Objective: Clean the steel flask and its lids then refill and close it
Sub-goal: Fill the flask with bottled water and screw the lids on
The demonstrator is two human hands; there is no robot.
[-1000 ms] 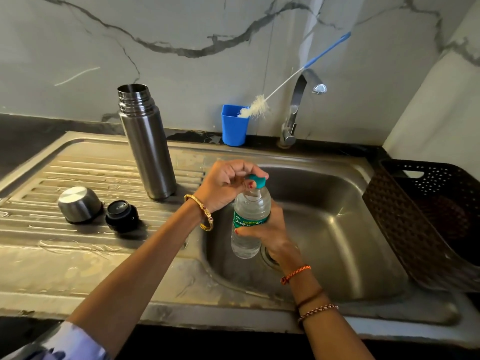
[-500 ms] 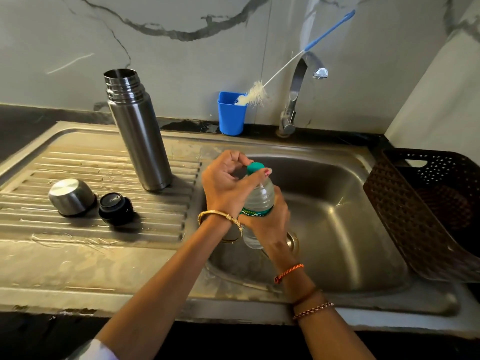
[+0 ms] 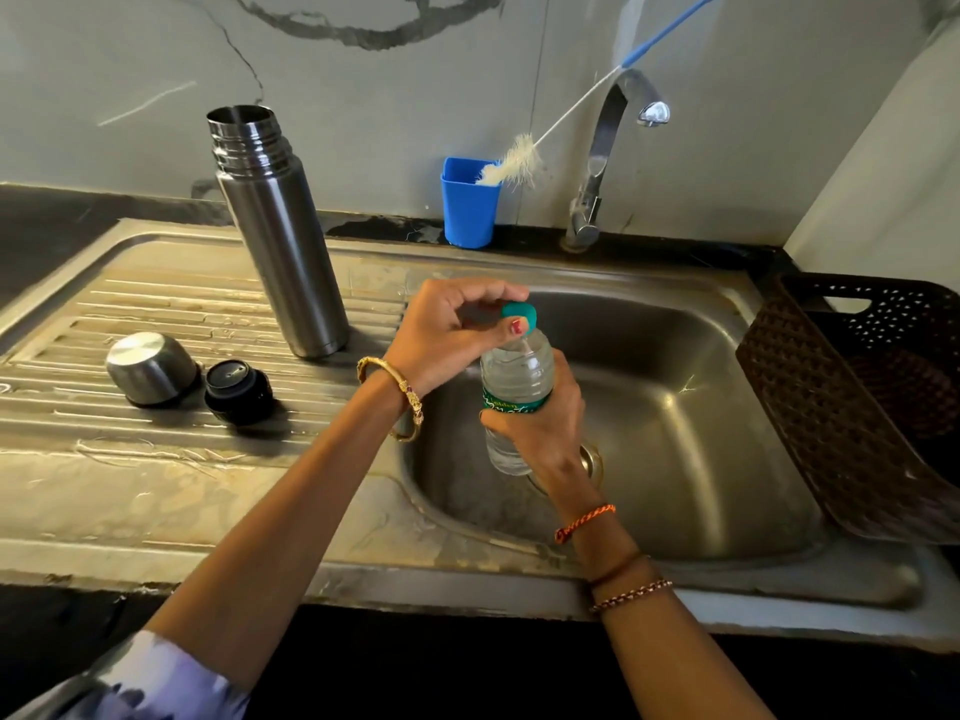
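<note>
The open steel flask (image 3: 280,236) stands upright on the ribbed drainboard (image 3: 104,423), without a lid. Its steel cup lid (image 3: 150,367) lies upside down to the left, and the black inner stopper (image 3: 238,391) sits beside it. Over the sink basin my right hand (image 3: 543,415) grips a clear plastic water bottle (image 3: 514,379) around its green label. My left hand (image 3: 452,330) pinches the bottle's teal cap (image 3: 518,315) with thumb and fingers curled round it.
A blue cup (image 3: 467,205) holding a long white bottle brush (image 3: 511,161) stands at the back wall beside the steel tap (image 3: 602,148). A dark brown plastic basket (image 3: 852,402) leans at the sink's right edge. The sink basin (image 3: 675,423) lies below the bottle.
My left hand has shifted its hold on the teal cap, the fingers opening and curling round it again. The bottle stays upright in my right hand. The view dipped slightly.
</note>
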